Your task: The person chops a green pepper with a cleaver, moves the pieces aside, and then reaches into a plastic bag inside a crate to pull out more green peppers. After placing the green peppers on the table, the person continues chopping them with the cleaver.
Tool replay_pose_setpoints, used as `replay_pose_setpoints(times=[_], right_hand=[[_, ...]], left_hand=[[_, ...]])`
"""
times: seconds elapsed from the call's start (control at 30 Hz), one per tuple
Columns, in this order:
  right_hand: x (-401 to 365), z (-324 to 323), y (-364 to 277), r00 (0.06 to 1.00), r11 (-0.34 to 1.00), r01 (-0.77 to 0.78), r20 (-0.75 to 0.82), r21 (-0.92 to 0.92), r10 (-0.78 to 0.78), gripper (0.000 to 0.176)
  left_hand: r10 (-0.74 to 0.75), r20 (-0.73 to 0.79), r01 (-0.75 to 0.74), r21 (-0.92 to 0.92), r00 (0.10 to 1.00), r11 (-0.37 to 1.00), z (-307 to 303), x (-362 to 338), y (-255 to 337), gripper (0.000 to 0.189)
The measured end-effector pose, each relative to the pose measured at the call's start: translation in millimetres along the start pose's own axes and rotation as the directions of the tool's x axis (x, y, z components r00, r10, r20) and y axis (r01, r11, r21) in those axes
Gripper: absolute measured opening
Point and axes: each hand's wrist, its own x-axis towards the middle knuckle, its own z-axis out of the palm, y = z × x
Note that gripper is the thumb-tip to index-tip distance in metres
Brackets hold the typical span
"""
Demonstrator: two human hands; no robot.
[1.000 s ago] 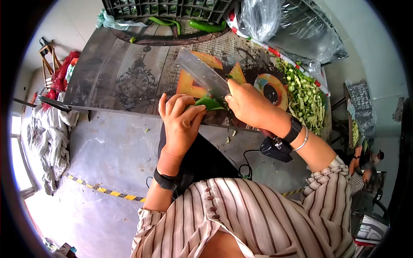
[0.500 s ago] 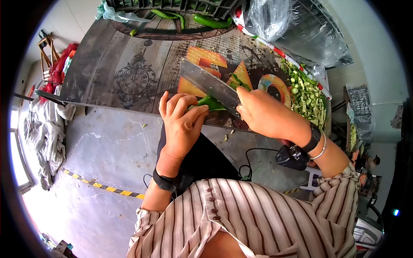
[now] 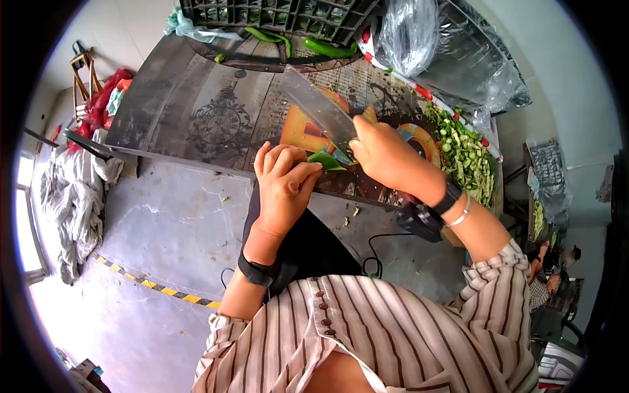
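Observation:
My left hand [image 3: 285,180] is closed on a green pepper [image 3: 326,162] at the table's near edge, with the pepper's end sticking out past the fingertips. Its hidden part lies under the fingers. In my right hand [image 3: 391,158] is the handle of a cleaver [image 3: 319,108], which has a broad grey blade. The blade slants up and left over the orange print on the table, beyond the pepper. To the right of my right hand lies a heap of chopped green peppers [image 3: 468,160].
A black crate [image 3: 282,18] stands at the table's far side, with whole green peppers [image 3: 329,49] in front. Clear plastic bags [image 3: 411,39] lie at the back right. A crumpled grey cloth [image 3: 72,203] hangs at left. Another person [image 3: 544,285] is far right.
My right hand has moved up a little with the cleaver, so the blade is apart from the pepper. My left hand keeps its hold. The whole view has shifted slightly.

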Motion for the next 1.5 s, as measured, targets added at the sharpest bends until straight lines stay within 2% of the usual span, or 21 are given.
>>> replay_pose_setpoints(times=[0.07,0.13,0.3,0.37,0.5,0.57,0.67,0.73,0.93,1.0,1.07,1.17,1.23,1.37,1.43,1.5], right_hand=[[-7.0,-11.2,-7.7,0.999,1.0,-0.026,0.044,-0.006,0.026,0.018],[-12.7,-18.0,-13.7,0.982,0.997,-0.078,0.174,-0.001,0.077,0.018],[-17.1,-17.8,-15.0,0.962,0.995,-0.097,0.255,-0.009,0.096,0.019],[-16.3,-15.6,-12.8,0.973,0.998,-0.038,0.228,-0.045,0.047,0.02],[-10.6,-1.7,-10.0,0.982,0.999,-0.039,0.184,-0.014,0.04,0.019],[6.1,12.4,-10.3,0.997,1.0,-0.022,0.08,-0.001,0.022,0.018],[17.0,19.6,-2.8,0.998,0.997,0.064,0.009,0.044,-0.064,0.018],[13.5,12.7,-1.2,0.997,0.997,0.079,-0.016,-0.012,-0.079,0.018],[-4.0,-13.6,-16.6,0.995,0.997,-0.054,0.092,0.054,0.049,0.024],[-12.4,-18.2,-24.6,0.974,0.996,-0.083,0.209,-0.022,0.086,0.019],[-17.3,-17.0,-24.0,0.977,0.999,-0.039,0.211,-0.033,0.045,0.019],[-17.6,-17.8,-28.2,0.947,0.991,-0.127,0.292,-0.042,0.134,0.019],[-16.6,-18.0,-29.7,0.95,0.992,-0.093,0.29,-0.085,0.114,0.018],[-7.2,-1.9,-20.9,0.959,0.995,-0.093,0.266,-0.026,0.097,0.017],[1.4,14.3,-18.1,0.993,1.0,-0.001,0.115,0.004,0.001,0.017],[11.8,17.1,-10.3,0.996,1.0,0.006,0.084,0.018,-0.008,0.018]], left_hand=[[0.009,0.009,-0.009,-0.006,1.0,1.0,-1.1,-0.9,1.0,0.014],[0.009,0.014,-0.009,-0.006,1.0,1.0,-0.6,-0.8,0.8,0.014],[-0.004,-0.001,0.004,-0.024,1.0,1.0,0.1,-1.4,0.1,0.014],[-0.01,0.002,0.01,-0.022,1.0,1.0,0.3,-1.9,0.5,0.014],[-0.015,0.02,0.015,-0.013,1.0,1.0,-1.6,-0.5,1.2,0.014],[-0.009,0.022,0.009,-0.029,1.0,1.0,-0.4,-2.0,2.0,0.014],[0.0,-0.008,0.0,-0.017,1.0,1.0,-1.9,-2.3,-1.2,0.015],[-0.001,-0.004,0.001,-0.02,1.0,1.0,0.3,-1.8,-0.6,0.015],[0.0,0.005,0.0,-0.032,1.0,0.999,-0.9,-3.6,-0.6,0.014],[0.006,-0.006,-0.007,-0.035,1.0,0.999,0.6,-1.2,-1.3,0.014],[-0.003,-0.013,0.003,-0.044,1.0,0.999,1.1,-3.0,-2.0,0.014],[-0.011,-0.007,0.011,-0.042,1.0,0.999,-0.7,-2.4,-0.6,0.015],[-0.018,-0.008,0.018,-0.043,1.0,0.999,0.2,-3.0,-0.7,0.015],[-0.027,0.017,0.027,-0.02,0.999,0.999,-1.3,-2.6,-0.2,0.014],[-0.007,0.016,0.007,-0.039,1.0,0.999,0.6,-3.1,-0.2,0.014],[-0.001,-0.011,0.001,-0.046,1.0,0.999,-0.3,-2.6,-1.7,0.014]])
